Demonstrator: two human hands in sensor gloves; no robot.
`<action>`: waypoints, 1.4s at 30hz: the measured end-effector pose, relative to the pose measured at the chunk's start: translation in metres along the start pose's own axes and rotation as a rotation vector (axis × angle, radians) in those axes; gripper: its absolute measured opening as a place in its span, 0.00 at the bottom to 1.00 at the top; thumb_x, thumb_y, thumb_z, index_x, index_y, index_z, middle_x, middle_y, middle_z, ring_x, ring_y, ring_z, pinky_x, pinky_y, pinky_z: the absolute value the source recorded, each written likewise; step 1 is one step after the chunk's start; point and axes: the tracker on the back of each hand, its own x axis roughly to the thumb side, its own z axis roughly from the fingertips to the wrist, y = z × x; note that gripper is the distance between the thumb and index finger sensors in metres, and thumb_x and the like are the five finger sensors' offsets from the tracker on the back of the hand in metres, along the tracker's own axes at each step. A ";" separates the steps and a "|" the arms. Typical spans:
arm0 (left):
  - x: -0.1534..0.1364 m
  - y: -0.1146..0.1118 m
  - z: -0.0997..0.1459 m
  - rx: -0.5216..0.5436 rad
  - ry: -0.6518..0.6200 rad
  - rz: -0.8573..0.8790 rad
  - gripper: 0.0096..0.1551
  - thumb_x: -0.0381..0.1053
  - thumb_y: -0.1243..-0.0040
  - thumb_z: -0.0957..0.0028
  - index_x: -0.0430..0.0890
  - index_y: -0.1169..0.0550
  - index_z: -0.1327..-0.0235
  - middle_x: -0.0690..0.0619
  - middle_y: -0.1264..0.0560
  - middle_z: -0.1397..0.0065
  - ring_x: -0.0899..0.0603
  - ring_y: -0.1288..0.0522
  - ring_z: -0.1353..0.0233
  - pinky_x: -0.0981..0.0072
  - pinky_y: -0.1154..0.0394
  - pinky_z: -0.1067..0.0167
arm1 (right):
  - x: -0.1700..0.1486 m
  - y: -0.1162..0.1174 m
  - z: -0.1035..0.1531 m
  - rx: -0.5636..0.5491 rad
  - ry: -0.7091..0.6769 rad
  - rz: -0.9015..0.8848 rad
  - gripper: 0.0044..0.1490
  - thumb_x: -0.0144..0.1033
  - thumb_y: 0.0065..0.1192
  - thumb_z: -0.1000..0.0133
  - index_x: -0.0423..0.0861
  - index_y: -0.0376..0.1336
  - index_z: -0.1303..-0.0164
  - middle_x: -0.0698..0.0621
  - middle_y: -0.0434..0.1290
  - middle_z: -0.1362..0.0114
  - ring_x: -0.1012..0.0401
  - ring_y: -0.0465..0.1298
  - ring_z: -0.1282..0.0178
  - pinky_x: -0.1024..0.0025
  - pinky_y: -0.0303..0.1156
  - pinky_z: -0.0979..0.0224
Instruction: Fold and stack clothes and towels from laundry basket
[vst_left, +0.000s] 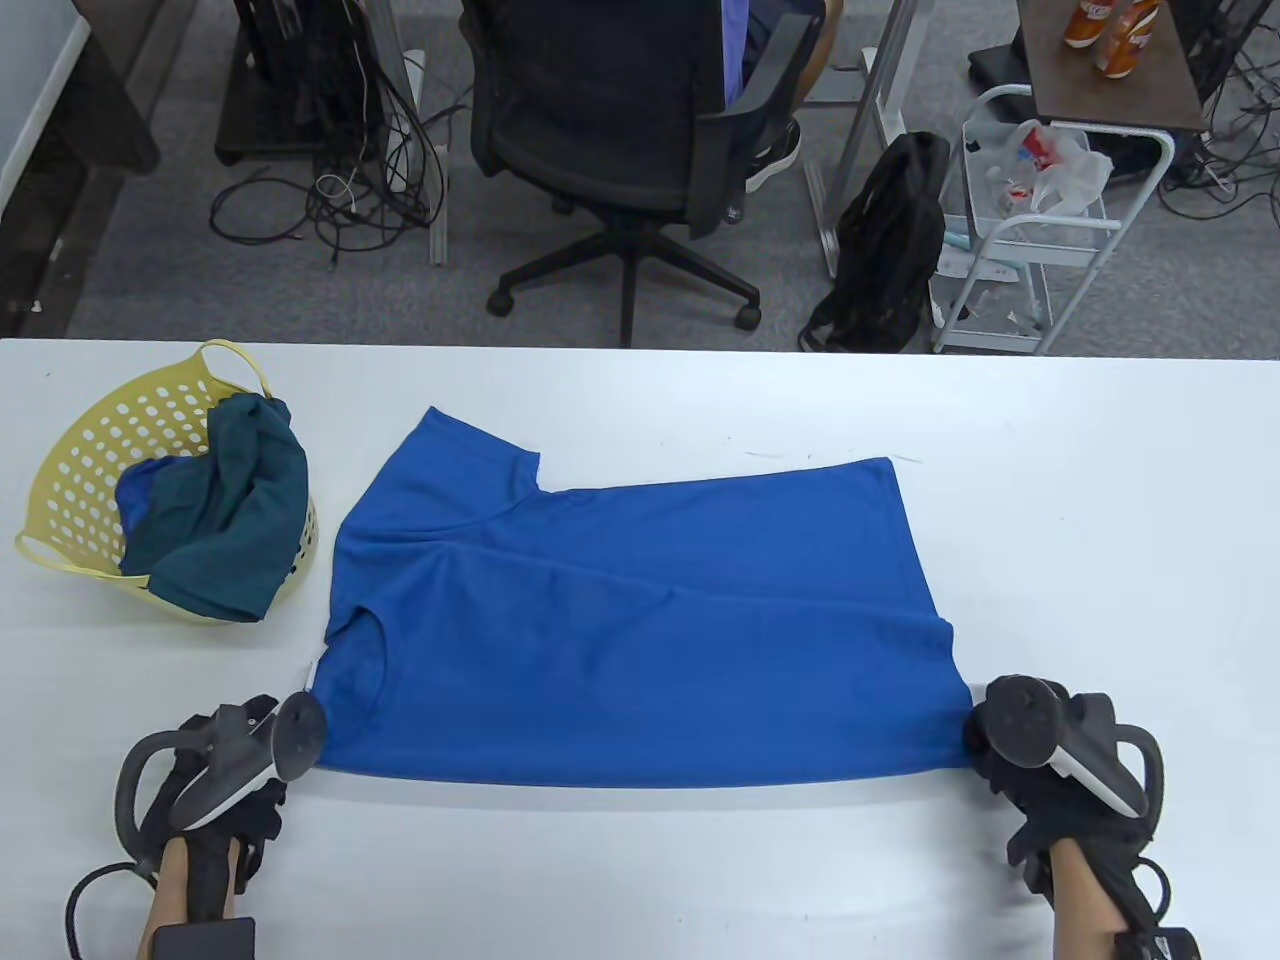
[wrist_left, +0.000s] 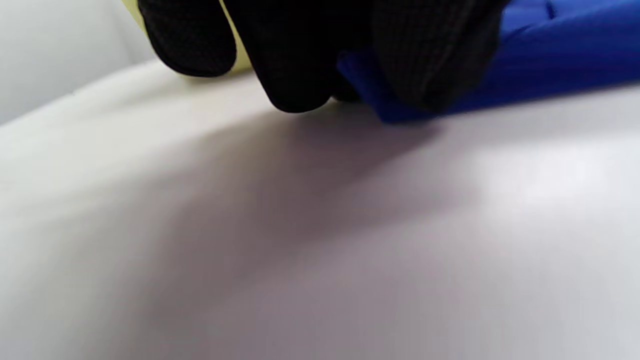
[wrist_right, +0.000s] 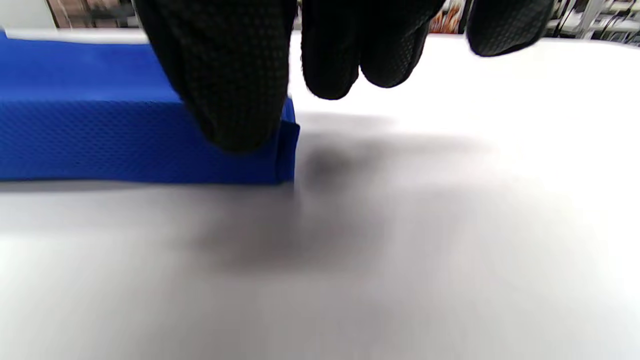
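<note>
A blue T-shirt (vst_left: 630, 620) lies spread on the white table (vst_left: 1100, 500), collar end to the left, hem to the right, its near edge folded over. My left hand (vst_left: 285, 735) pinches the near left corner of the blue T-shirt (wrist_left: 550, 55) between gloved fingers (wrist_left: 430, 55). At the near right corner my right hand (vst_left: 985, 735) grips the blue T-shirt (wrist_right: 100, 135), the thumb (wrist_right: 225, 85) pressed on the doubled edge just above the table. A yellow laundry basket (vst_left: 90, 450) at the left holds dark teal cloth (vst_left: 240, 500) and a bit of blue cloth.
The table's far edge runs across the middle of the table view. Beyond it stand a black office chair (vst_left: 610, 130) with a seated person, a black backpack (vst_left: 890, 240) and a white cart (vst_left: 1040, 230). Bare white tabletop (vst_left: 650, 880) lies between my hands.
</note>
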 end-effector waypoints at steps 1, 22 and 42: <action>0.000 0.001 0.001 0.032 0.003 0.007 0.24 0.55 0.28 0.55 0.66 0.23 0.45 0.60 0.25 0.25 0.47 0.21 0.26 0.43 0.26 0.28 | 0.000 0.001 0.000 0.006 -0.001 0.000 0.22 0.35 0.77 0.51 0.50 0.73 0.46 0.42 0.63 0.16 0.41 0.59 0.15 0.26 0.55 0.21; -0.007 0.009 0.003 -0.150 0.013 0.099 0.31 0.56 0.30 0.52 0.65 0.26 0.33 0.54 0.28 0.17 0.42 0.24 0.22 0.38 0.28 0.27 | 0.003 -0.012 0.006 0.059 -0.024 -0.050 0.32 0.46 0.72 0.47 0.48 0.70 0.33 0.39 0.60 0.13 0.38 0.58 0.15 0.26 0.54 0.21; 0.263 0.101 0.029 -0.007 -0.574 0.119 0.26 0.62 0.40 0.44 0.60 0.25 0.33 0.51 0.26 0.20 0.40 0.23 0.24 0.39 0.28 0.28 | -0.006 -0.006 0.009 -0.217 -0.066 -0.323 0.36 0.46 0.62 0.40 0.42 0.64 0.23 0.37 0.61 0.14 0.37 0.61 0.18 0.29 0.58 0.24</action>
